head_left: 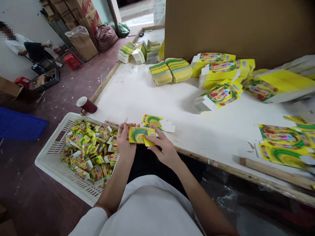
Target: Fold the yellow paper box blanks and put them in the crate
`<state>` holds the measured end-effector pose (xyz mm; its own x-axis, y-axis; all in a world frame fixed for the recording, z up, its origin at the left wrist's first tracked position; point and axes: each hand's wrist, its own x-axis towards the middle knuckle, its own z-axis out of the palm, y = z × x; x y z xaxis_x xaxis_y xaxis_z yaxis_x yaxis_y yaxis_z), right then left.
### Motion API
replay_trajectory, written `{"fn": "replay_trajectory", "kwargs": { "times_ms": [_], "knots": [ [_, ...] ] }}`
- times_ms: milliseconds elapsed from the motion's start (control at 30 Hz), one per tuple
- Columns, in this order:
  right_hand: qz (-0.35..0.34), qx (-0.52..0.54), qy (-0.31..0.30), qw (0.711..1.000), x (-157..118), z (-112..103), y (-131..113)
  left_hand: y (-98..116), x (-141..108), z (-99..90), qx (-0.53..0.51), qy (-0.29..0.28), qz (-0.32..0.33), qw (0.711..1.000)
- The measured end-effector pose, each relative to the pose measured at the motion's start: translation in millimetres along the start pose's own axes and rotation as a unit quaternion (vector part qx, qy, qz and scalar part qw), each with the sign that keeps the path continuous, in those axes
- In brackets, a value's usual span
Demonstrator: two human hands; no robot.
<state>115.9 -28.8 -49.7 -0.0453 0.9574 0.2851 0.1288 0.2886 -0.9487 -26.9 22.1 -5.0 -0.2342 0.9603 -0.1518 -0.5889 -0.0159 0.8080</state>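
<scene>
Between my two hands, at the table's front edge, is a small yellow and green printed carton (137,135). My left hand (126,141) grips its left end, with the thumb in front and the fingers behind. At the other end, the fingers of my right hand (163,147) press on a yellow end flap by the barcode. Just beyond my hands, a flat unfolded carton (157,123) with white tabs lies on the white table (133,95). Below my left hand, a white plastic crate (52,160) holds many small cartons (91,150).
Stacked flat cartons (172,70) stand along the table's back, and more (219,95) lie to the right. A dark red mug (87,105) sits at the left edge. A wooden strip (275,173) lies front right. A person (21,46) sits far left near a red stool (72,61).
</scene>
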Motion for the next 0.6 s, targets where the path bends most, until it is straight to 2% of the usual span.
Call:
{"fn": "replay_trajectory", "kwargs": {
  "times_ms": [200,267,333,400,433,467,500,533,567,600],
  "knots": [
    [0.079,0.088,0.054,0.991,7.9,12.8,-3.1,-7.0,-10.3,5.3,0.042,-0.028,0.027,0.998],
    [0.067,0.086,0.024,0.994,11.9,16.9,-2.4,1.0,-7.1,-1.9,0.074,-0.028,0.05,0.996],
    [0.053,0.058,-0.002,0.997,17.8,14.6,3.1,20.8,3.7,-18.9,0.142,-0.014,0.102,0.984],
    [0.062,-0.013,0.022,0.998,25.9,6.2,15.3,49.5,20.1,-44.7,0.262,0.023,0.186,0.947],
    [0.077,-0.069,0.05,0.993,30.5,1.2,23.6,64.9,29.0,-59.0,0.342,0.043,0.223,0.912],
    [0.093,-0.139,0.075,0.983,35.1,-3.5,32.6,79.1,37.2,-72.7,0.429,0.069,0.257,0.863],
    [0.11,-0.204,0.083,0.969,39.4,-7.3,41.6,90.8,44.0,-84.6,0.499,0.108,0.281,0.813],
    [0.121,-0.253,0.079,0.957,43.1,-9.7,50.0,98.8,48.7,-93.7,0.531,0.139,0.298,0.781],
    [0.129,-0.286,0.069,0.947,46.0,-10.8,57.1,102.2,51.2,-99.5,0.544,0.158,0.306,0.766],
    [0.133,-0.301,0.06,0.942,48.1,-10.6,62.7,100.8,51.2,-101.7,0.534,0.159,0.305,0.773]
  ]
}}
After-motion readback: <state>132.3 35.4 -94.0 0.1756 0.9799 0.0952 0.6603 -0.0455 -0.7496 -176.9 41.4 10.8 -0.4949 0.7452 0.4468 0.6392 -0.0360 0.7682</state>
